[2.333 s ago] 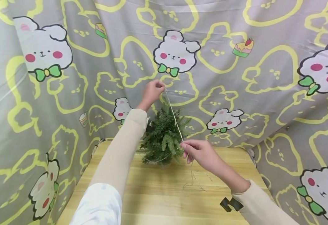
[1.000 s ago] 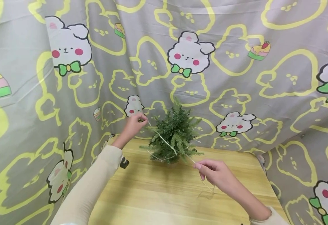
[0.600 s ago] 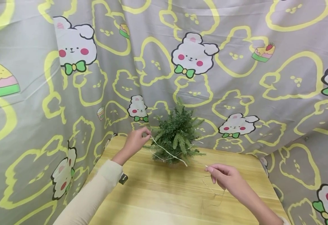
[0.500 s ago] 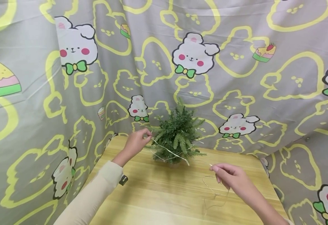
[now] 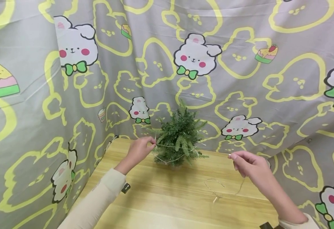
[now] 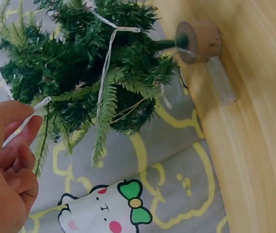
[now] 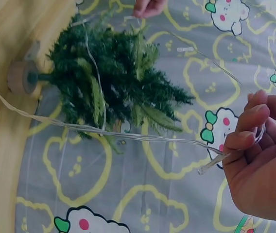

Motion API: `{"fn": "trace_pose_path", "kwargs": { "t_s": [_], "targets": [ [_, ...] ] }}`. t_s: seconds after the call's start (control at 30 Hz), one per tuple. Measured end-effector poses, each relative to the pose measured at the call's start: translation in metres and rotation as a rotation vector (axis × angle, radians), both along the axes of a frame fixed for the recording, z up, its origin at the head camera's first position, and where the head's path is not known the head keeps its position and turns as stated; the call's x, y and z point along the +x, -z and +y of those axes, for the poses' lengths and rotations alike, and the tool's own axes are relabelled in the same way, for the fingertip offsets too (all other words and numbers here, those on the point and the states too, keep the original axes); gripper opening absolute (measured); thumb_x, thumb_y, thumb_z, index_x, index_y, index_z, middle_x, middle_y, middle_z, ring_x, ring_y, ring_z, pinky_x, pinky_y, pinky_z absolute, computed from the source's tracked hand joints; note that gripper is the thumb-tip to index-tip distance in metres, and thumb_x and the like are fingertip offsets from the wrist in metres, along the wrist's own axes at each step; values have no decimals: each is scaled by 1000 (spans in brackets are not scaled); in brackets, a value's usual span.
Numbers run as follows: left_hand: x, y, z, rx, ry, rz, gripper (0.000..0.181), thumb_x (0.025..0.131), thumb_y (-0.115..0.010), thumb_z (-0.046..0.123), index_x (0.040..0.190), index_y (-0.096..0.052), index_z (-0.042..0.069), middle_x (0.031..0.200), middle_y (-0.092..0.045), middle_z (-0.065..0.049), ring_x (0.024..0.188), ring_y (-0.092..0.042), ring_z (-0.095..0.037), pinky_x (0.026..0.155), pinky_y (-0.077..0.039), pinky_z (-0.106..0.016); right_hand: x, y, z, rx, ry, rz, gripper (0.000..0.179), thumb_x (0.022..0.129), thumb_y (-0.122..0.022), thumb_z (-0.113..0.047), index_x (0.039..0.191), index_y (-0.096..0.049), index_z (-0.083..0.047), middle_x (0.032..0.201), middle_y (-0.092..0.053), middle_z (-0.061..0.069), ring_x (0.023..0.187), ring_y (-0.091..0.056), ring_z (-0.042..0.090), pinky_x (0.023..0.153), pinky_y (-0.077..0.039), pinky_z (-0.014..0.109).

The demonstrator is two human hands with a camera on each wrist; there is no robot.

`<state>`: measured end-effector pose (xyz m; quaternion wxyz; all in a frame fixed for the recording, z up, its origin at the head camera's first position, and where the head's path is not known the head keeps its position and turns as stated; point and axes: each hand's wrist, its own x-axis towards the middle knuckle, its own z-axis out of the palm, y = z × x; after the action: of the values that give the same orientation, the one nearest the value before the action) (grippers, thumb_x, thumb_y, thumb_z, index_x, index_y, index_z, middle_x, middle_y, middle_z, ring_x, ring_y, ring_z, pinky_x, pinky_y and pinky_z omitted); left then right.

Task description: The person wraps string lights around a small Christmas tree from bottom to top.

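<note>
A small artificial Christmas tree [image 5: 178, 133] stands on the table, its round wooden base [image 6: 201, 41] visible in the left wrist view. A thin clear-wired fairy light string [image 7: 152, 138] crosses the tree's front and runs to both hands. Beside the tree's left side, my left hand [image 5: 138, 152] pinches the string between thumb and index finger, close to a small clear bulb [image 6: 43, 103]. My right hand [image 5: 254, 167], apart from the tree on its right, holds another stretch with bent fingers. From that hand a loose length hangs towards the table, a bulb [image 5: 215, 199] at its lower end.
The wooden table [image 5: 155, 197] ends close behind the tree at a patterned grey curtain [image 5: 241, 95], which also encloses both sides. Next to the wooden base lies a clear tube-like piece [image 6: 222, 80]. Dark wrist mounts [image 5: 125, 187] show at the cuffs.
My left hand has come down from above the treetop to the tree's left side. My right hand has moved rightward, and lately a little upward, with the string. The view has shifted slightly.
</note>
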<state>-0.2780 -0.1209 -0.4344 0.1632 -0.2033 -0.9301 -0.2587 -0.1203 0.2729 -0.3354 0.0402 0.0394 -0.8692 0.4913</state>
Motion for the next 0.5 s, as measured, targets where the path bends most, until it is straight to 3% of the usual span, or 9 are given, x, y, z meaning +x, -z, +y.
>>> {"fn": "trace_pose_path", "kwargs": {
  "t_s": [0.2, 0.37, 0.5],
  "targets": [
    [3, 4, 6, -62, -15, 0, 6, 95, -71, 27, 98, -76, 27, 106, -76, 6, 87, -68, -17, 53, -43, -25, -25, -1, 6, -20, 38, 39, 36, 102, -59, -42, 104, -64, -6, 70, -56, 2, 59, -51, 21, 58, -44, 32],
    [4, 7, 8, -124, -5, 42, 6, 95, -72, 28, 98, -76, 26, 99, -75, 7, 77, -63, -12, 53, -41, -25, -41, 1, 8, -60, 60, 54, 39, 101, -59, -44, 105, -64, -6, 72, -57, -2, 58, -51, 20, 58, -46, 32],
    [6, 8, 9, -125, -1, 68, 6, 94, -72, 30, 98, -76, 27, 95, -75, 9, 72, -58, -8, 54, -40, -25, -51, -1, 5, -121, 50, 68, 37, 101, -60, -42, 102, -63, -6, 72, -57, -4, 58, -50, 18, 58, -45, 32]
  ]
}}
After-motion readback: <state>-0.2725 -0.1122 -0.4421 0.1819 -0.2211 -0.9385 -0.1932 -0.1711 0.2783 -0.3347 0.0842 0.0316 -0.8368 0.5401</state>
